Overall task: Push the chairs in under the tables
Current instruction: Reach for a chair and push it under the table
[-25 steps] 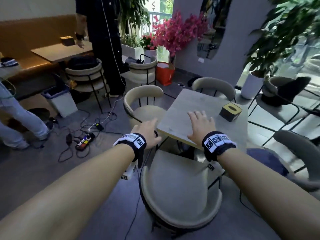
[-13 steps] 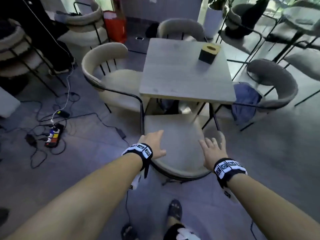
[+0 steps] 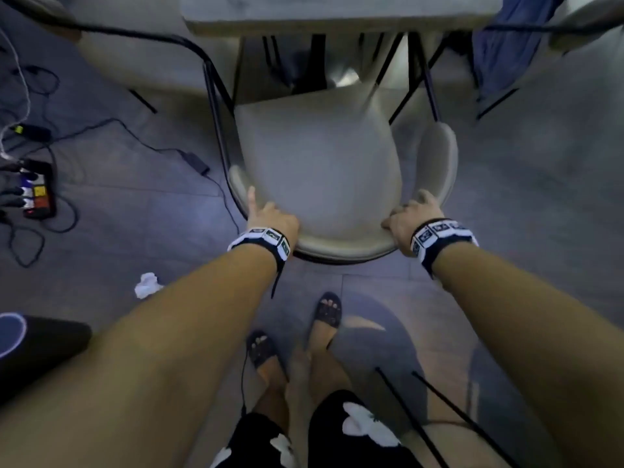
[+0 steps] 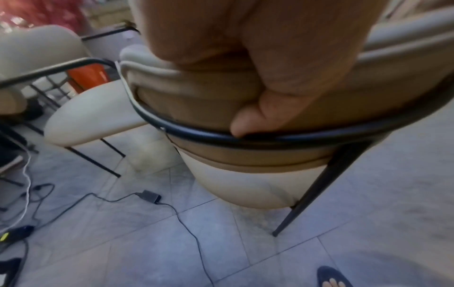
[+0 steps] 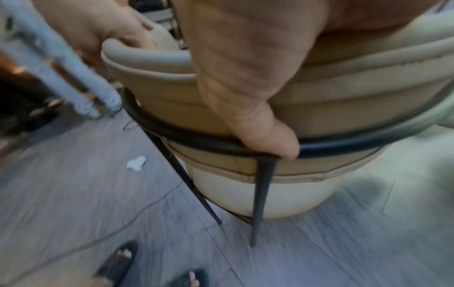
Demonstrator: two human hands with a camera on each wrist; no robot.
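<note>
Beige chair (image 3: 320,163) front under table (image 3: 337,11).

- The table (image 3: 337,11) is cut off by the head view's top edge; only its near edge shows.
- The chair (image 3: 320,163) has its front tucked out of sight under that edge.
- The left hand (image 3: 270,217) and right hand (image 3: 410,219) curl over the backrest, fingertips hidden.
- Both wrist views are blurred.

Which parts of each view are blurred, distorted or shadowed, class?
Head view: wide-angle bending, the table edge smeared, a shadow behind the chair. Left wrist: left hand close and soft. Right wrist: right hand soft, floor streaked by motion.
</note>
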